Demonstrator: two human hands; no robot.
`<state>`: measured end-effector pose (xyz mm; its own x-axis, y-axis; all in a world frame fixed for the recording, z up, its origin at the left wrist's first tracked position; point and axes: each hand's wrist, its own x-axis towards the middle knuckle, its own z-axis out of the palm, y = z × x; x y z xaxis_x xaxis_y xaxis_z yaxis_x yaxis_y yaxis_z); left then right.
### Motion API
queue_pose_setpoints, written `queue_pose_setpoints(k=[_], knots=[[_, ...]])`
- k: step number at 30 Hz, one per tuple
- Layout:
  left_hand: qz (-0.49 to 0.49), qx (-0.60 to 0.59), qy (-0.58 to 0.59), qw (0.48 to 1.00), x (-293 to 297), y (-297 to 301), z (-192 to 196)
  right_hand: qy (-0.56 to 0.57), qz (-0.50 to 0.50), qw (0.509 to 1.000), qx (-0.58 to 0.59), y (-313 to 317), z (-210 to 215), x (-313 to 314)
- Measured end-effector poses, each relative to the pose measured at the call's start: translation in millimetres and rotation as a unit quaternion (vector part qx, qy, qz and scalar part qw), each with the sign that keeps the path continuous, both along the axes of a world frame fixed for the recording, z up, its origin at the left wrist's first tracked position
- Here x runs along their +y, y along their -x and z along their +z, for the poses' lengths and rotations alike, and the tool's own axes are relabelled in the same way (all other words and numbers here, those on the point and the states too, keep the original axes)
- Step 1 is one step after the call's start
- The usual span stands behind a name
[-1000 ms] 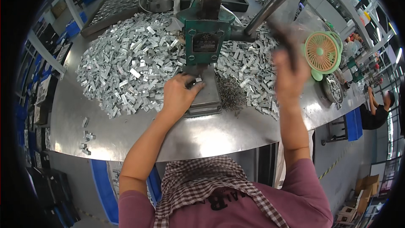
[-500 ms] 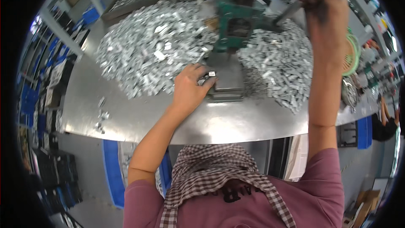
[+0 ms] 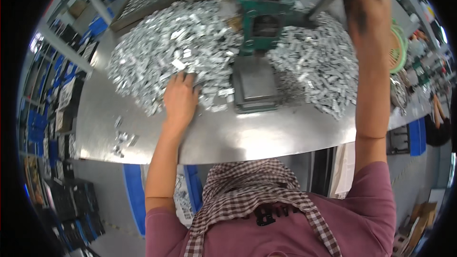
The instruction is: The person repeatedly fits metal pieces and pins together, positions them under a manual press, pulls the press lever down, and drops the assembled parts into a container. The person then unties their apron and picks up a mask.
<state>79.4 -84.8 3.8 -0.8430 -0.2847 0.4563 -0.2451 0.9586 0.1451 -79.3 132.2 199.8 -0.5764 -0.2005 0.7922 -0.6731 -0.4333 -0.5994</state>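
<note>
At the right edge of a large pile of small silvery metal pieces (image 3: 162,50), my left hand (image 3: 181,96) rests with its fingers stretched over the pieces. Whether a piece lies under its fingertips is hidden. High on the right, my right hand (image 3: 369,7) is wrapped round the lever (image 3: 323,7) of a green hand press (image 3: 263,24); motion blurs it somewhat. Below the press head lies a dark flat metal base block (image 3: 257,83), with no piece visible on its top.
Right of the press spreads a second pile of metal pieces (image 3: 323,66). A few loose pieces (image 3: 124,139) lie near the left front of the steel table (image 3: 228,138). A green-rimmed basket (image 3: 397,50) stands beyond my right forearm. Below the table edge is a blue bin (image 3: 134,195).
My left hand has moved left from the press base to the pile; the small metal piece it held there no longer shows in it. My right hand stays on the lever.
</note>
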Motion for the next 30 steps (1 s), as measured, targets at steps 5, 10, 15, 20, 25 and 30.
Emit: queue_pose_setpoints(k=[5, 10, 15, 20, 25, 30], knots=[[0.003, -0.046, -0.039, 0.998, -13.6, 19.0, -8.5, -0.335, -0.24, 0.909, 0.066, 53.1, -102.6, 79.2], [-0.035, -0.032, -0.231, 0.972, -12.9, 35.6, 15.3, -0.534, -0.18, 0.818, 0.111, 78.8, -186.3, 79.3], [-0.089, 0.035, -0.563, 0.821, -4.0, 40.3, 28.1, -0.584, -0.236, 0.682, 0.371, 117.8, -222.4, 29.9], [-0.051, 0.049, -0.696, 0.715, -13.2, 9.8, 23.7, -0.554, -0.22, 0.736, 0.322, 114.6, -220.8, 34.2], [-0.126, 0.036, -0.752, 0.646, 15.7, 19.6, 14.8, -0.591, -0.271, 0.68, 0.339, 111.1, -227.1, 54.8], [-0.2, 0.002, -0.764, 0.613, 20.0, 1.9, 10.2, -0.625, -0.254, 0.668, 0.315, 114.8, -225.9, 44.7]])
